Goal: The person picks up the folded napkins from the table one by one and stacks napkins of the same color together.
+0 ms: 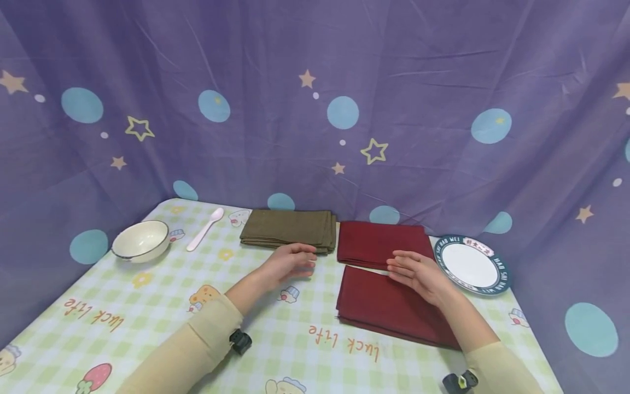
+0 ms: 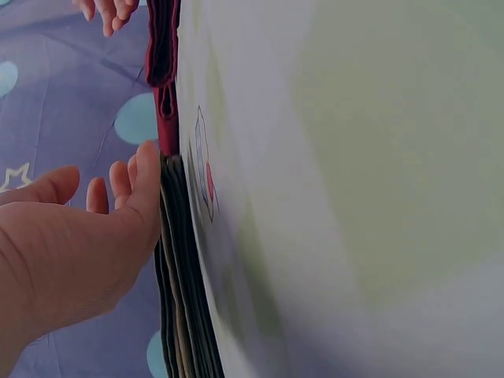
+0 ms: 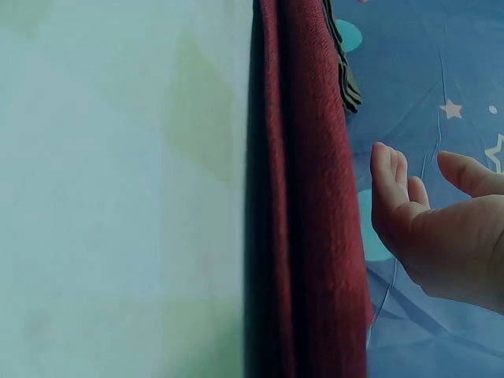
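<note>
Two folded dark red cloths lie at the right of the table, a far one (image 1: 381,241) and a near one (image 1: 394,312). A folded olive-brown cloth (image 1: 287,227) lies left of the far one. My left hand (image 1: 287,265) hovers by the olive cloth's near edge, fingers loosely bent and holding nothing. Over the red cloths, my right hand (image 1: 418,273) is raised with its fingers extended and nothing in it. The left wrist view shows the olive cloth's stacked layers (image 2: 185,276) beside the left hand. The near red cloth's folded edge (image 3: 319,197) fills the middle of the right wrist view.
A cream bowl (image 1: 141,241) with a dark rim stands at the far left, and a pale pink spoon (image 1: 205,230) lies beside it. A white plate (image 1: 470,264) with a teal patterned rim sits at the right edge. A purple curtain (image 1: 275,148) hangs behind the checkered tablecloth (image 1: 167,306).
</note>
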Action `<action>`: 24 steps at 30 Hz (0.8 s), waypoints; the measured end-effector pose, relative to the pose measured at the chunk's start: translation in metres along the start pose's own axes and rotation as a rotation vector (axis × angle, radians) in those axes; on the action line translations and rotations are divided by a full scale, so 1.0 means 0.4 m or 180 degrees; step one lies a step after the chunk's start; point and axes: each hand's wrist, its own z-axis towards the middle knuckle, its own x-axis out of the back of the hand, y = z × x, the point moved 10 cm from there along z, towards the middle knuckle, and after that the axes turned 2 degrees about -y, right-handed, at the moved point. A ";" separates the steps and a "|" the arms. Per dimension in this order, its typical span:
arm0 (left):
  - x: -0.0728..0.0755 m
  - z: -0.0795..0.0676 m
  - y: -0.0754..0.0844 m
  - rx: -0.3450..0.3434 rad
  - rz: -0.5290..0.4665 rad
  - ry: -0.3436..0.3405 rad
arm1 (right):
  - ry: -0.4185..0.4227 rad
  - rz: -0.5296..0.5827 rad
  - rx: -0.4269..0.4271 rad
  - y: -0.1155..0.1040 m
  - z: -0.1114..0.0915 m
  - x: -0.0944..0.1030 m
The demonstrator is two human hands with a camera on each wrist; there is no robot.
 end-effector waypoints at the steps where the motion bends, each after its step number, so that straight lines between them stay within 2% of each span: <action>1: -0.006 0.002 -0.001 0.0005 -0.0010 -0.0012 | 0.0000 0.0007 -0.0006 0.001 -0.004 0.004; 7: -0.046 0.009 -0.007 0.0026 0.0092 -0.0096 | -0.0004 0.0018 -0.0016 0.005 -0.028 0.026; 14: -0.091 0.015 -0.016 0.0037 0.0243 -0.0321 | 0.0037 -0.0048 0.0020 0.003 -0.060 0.059; 24: -0.126 0.022 -0.031 0.0140 0.0253 -0.0354 | 0.0128 0.0018 -0.0033 0.013 -0.104 0.118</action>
